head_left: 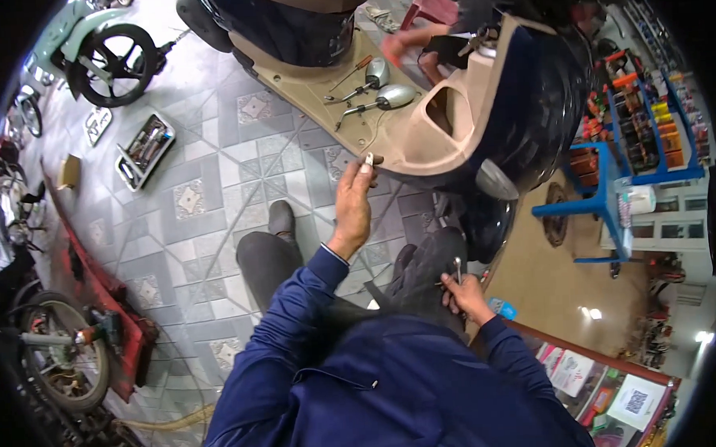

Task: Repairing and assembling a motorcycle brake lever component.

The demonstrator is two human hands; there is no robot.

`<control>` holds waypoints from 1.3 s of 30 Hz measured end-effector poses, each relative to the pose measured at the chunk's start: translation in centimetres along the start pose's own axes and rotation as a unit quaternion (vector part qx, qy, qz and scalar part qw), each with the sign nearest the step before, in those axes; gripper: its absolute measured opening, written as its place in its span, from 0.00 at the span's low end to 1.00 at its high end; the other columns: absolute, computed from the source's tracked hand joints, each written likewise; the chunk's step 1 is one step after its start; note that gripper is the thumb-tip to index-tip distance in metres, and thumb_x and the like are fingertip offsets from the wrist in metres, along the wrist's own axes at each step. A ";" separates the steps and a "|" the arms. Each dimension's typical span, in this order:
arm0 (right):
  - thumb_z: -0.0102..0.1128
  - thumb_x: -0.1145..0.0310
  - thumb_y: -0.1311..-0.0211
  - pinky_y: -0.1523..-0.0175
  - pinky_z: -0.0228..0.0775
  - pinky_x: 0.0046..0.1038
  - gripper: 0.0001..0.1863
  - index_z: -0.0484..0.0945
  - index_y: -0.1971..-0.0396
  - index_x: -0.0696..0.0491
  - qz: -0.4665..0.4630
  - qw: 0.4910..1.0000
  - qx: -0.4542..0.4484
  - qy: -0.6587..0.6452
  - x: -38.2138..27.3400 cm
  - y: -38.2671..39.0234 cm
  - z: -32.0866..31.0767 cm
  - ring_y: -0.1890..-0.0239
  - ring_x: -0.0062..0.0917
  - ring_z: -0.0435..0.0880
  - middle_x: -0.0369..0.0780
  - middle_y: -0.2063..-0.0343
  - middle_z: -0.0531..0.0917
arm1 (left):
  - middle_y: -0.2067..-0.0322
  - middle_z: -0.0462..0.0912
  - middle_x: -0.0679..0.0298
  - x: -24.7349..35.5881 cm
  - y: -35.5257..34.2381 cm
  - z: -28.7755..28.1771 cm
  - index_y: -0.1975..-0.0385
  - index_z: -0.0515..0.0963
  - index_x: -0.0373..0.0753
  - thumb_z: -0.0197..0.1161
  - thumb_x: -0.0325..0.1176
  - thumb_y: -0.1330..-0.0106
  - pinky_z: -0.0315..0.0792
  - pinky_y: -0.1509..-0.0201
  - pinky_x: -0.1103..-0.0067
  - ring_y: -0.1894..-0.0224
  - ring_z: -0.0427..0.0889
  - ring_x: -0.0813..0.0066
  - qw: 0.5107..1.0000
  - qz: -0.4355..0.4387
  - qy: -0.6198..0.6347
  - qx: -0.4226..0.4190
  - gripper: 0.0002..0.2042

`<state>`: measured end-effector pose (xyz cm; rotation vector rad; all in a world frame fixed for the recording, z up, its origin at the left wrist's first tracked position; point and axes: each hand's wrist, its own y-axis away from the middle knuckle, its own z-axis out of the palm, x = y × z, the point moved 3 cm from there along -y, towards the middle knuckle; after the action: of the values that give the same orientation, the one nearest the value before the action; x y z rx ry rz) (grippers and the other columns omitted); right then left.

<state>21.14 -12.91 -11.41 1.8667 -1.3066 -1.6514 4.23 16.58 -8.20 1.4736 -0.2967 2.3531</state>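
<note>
My left hand [353,208] is raised beside the edge of a beige scooter floorboard [298,88], its thumb and fingers pinching a small white piece [369,158]. A thin wire runs over the floorboard toward that piece; its exact kind is too small to make out. Above my right thigh, my right hand [466,294] is closed around a slim silver hand tool [457,267] that points upward; its tip is unclear. Two scooter mirrors with stalks, one of them a silver mirror [397,97], lie on the floorboard with an orange-handled screwdriver [361,63].
The scooter's dark blue front panel [539,99] rises to the right, with another person's bare limbs [407,47] beyond. An open toolbox [145,150] lies on the tiles. A blue plastic stool [594,203], a red body panel [100,295] and a glass display counter [600,388] stand around.
</note>
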 end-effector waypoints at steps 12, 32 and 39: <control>0.57 0.55 0.29 0.86 0.57 0.25 0.23 0.76 0.75 0.62 -0.036 0.996 -0.050 -0.062 1.4 -0.5 -0.2 0.93 0.22 0.70 0.44 0.86 0.80 | 0.75 0.77 0.66 2.8 8.8 0.1 0.72 0.76 0.35 0.53 0.37 0.29 0.64 0.69 0.82 0.74 0.70 0.81 0.993 0.000 0.017 0.117 0.13; 0.58 0.57 0.29 0.87 0.58 0.24 0.22 0.76 0.73 0.63 -0.055 0.991 -0.056 -0.107 1.9 -0.5 -1.2 0.93 0.22 0.70 0.44 0.86 0.81 | 0.73 0.78 0.64 3.9 10.3 3.0 0.67 0.78 0.33 0.46 0.43 0.26 0.69 0.67 0.79 0.73 0.75 0.73 0.981 -0.140 0.093 0.098 0.19; 0.58 0.56 0.29 0.87 0.58 0.23 0.22 0.75 0.73 0.63 -0.045 0.991 -0.066 -0.112 2.0 -0.8 -1.1 0.93 0.21 0.70 0.43 0.86 0.80 | 0.73 0.76 0.63 4.0 10.8 2.4 0.58 0.79 0.29 0.47 0.42 0.26 0.71 0.62 0.76 0.69 0.75 0.71 0.980 -0.170 0.052 0.087 0.20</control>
<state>22.28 -14.38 -12.91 1.7259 -1.1770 -1.9901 0.32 6.54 -3.53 1.3448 0.1810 2.2077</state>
